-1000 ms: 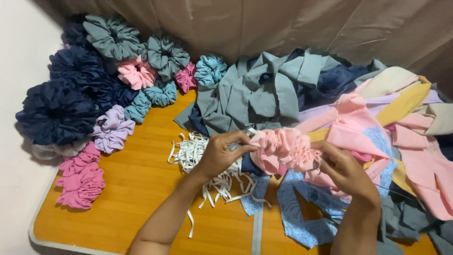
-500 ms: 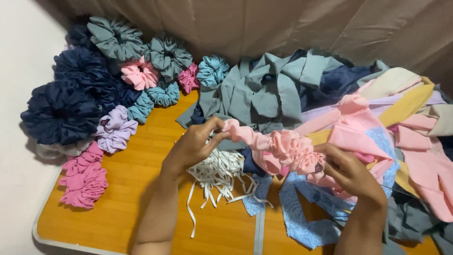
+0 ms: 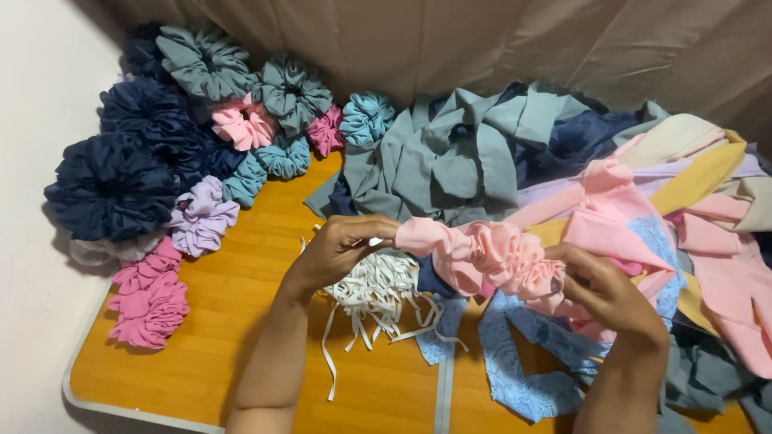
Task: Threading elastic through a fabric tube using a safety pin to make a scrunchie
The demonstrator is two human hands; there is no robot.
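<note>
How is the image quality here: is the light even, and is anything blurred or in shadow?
Head view: soft, even light, no glare; the left hand and right hand holding the pink fabric look sharp; the arms cast faint shadows on the table; the navy scrunchies are so dark that their folds barely show; the table edge curves slightly.

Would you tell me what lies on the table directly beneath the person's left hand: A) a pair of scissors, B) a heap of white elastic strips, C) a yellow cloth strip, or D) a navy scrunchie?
B: the left hand, pinching one end of the pink gathered fabric, sits right above the white elastic strips on the wooden table.
</note>
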